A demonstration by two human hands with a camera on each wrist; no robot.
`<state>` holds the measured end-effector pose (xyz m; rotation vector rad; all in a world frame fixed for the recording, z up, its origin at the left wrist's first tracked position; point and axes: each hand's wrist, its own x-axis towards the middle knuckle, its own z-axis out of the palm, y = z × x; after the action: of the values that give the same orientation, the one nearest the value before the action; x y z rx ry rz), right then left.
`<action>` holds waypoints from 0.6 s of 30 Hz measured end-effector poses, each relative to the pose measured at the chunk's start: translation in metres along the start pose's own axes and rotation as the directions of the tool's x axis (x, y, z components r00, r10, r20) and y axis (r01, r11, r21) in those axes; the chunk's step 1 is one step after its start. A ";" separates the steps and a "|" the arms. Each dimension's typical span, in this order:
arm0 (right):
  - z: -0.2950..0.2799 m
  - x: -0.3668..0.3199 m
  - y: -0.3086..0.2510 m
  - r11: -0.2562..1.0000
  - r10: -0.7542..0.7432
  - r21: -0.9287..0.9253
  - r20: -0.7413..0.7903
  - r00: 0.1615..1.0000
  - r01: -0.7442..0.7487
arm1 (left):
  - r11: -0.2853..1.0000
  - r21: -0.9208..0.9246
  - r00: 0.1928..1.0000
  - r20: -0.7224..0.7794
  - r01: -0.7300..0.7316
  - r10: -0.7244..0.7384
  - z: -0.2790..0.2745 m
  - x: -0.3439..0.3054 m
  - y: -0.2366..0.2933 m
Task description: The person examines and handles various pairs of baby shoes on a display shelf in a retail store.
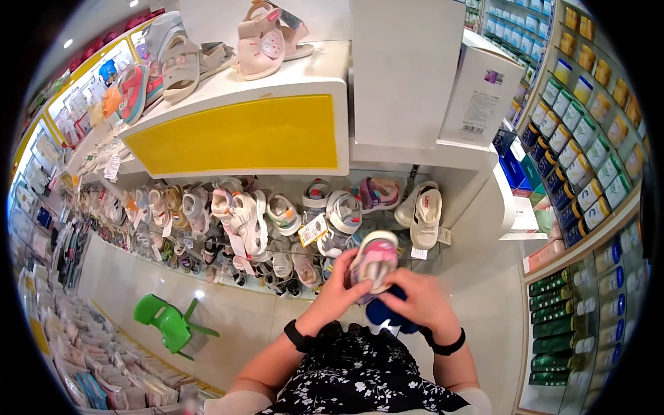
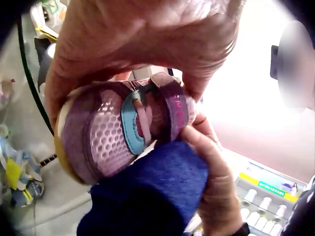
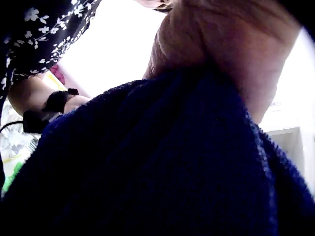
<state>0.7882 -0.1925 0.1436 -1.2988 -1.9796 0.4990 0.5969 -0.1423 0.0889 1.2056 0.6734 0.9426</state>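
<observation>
My left hand [image 1: 335, 287] grips a small pink and purple child's shoe [image 1: 378, 257] in front of the display, fingers and thumb around its sides. The left wrist view shows its mesh toe, a light blue trim piece and a purple strap [image 2: 174, 108]. My right hand [image 1: 423, 299] is at the strap end of the shoe, with thumb and fingers pinching near the strap. From that same hand hangs a dark blue cloth [image 2: 152, 187], which covers most of the right wrist view and hides the right fingers there.
Shelves ahead carry many small shoes, with white sneakers [image 1: 425, 218] closest on the right. Above them juts a white counter with a yellow panel [image 1: 238, 135]. A green chair [image 1: 169, 321] stands on the floor at left. Shelves of cans [image 1: 584, 169] line the right.
</observation>
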 end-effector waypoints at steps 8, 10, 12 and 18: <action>0.025 0.013 0.004 0.983 -0.041 0.185 0.108 0.993 0.021 | 0.895 0.390 0.960 -0.253 0.217 -0.122 -0.030 0.000 0.006; 0.023 0.017 0.013 0.966 -0.036 0.259 0.090 0.995 0.011 | 0.743 0.662 0.968 -0.236 0.101 0.079 -0.025 0.005 0.030; 0.019 0.020 0.016 0.949 0.041 0.311 0.024 0.999 -0.047 | 0.566 0.824 0.967 -0.118 -0.032 0.227 -0.029 0.014 0.041; 0.025 0.011 0.055 0.765 0.333 0.590 -0.021 0.943 -0.257 | 0.419 0.907 0.999 0.018 -0.033 0.039 -0.020 0.042 0.061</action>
<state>0.8018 -0.1583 0.0946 -1.1986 -1.3483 1.0589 0.5850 -0.0912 0.1449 2.2047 1.2619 0.5596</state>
